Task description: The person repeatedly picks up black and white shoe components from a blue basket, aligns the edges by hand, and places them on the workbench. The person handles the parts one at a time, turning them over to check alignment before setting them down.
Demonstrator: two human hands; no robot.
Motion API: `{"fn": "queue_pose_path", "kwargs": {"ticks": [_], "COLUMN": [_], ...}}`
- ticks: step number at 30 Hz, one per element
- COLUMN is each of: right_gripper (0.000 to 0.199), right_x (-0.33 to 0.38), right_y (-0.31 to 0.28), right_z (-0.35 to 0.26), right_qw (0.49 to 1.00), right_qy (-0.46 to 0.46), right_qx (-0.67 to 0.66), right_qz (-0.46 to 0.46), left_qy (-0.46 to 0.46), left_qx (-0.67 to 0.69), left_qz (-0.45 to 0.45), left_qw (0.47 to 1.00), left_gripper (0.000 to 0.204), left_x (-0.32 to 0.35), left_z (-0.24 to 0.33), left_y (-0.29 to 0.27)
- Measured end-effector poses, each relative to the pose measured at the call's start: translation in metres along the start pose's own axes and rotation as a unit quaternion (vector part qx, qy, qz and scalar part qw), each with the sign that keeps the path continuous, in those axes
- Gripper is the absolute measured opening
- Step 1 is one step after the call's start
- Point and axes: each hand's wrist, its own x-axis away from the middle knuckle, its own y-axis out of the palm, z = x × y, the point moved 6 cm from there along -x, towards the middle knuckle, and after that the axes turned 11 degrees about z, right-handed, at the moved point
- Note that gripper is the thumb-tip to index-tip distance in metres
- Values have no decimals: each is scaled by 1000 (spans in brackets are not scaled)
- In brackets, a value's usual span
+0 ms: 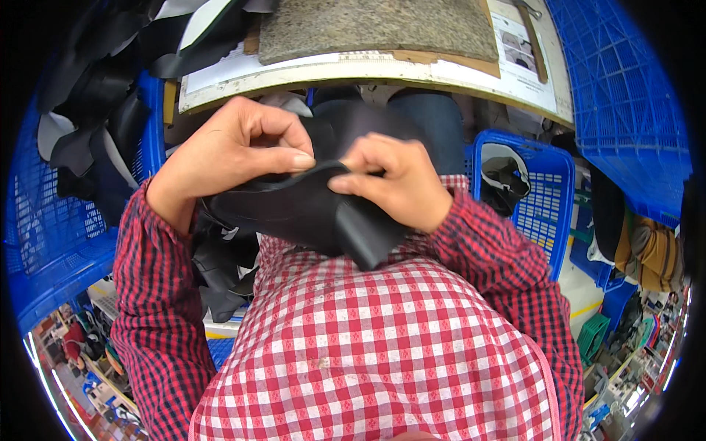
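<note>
Both hands hold a black leather piece [309, 209] at chest height, below the surface [368, 70] edge. The left hand [235, 151] pinches its top edge between thumb and fingers [298, 160]. The right hand [393, 180] closes its fingers on the same edge just beside them.

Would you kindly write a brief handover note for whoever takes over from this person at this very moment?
Left hand: pinching the upper edge of the black flexible leather-like piece, thumb on top.
Right hand: gripping the same piece from the other side, fingers curled over its edge.
The piece is held close to the chest, below the pale worktable with its grey rough mat.
More black pieces lie in the blue plastic crate on the left.
Done: piece picked up. Left: whatever follows cannot be told.
</note>
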Motion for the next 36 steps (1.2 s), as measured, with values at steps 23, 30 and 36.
{"fn": "queue_pose_path", "kwargs": {"ticks": [23, 30, 36], "right_gripper": [22, 26, 25], "right_x": [10, 2, -1], "right_y": [-39, -41, -39], "right_z": [16, 16, 9], "right_qw": [995, 978, 983], "right_qy": [73, 117, 91], "right_qx": [-5, -62, -73], "right_qz": [-68, -160, -142], "left_qy": [-13, 48, 57], "left_qx": [81, 20, 26], "left_qz": [-3, -6, 15], "left_qw": [997, 999, 998], "left_gripper": [17, 18, 18], "left_x": [-30, -36, -28], "left_z": [-9, -6, -3], "left_y": [29, 31, 34]}}
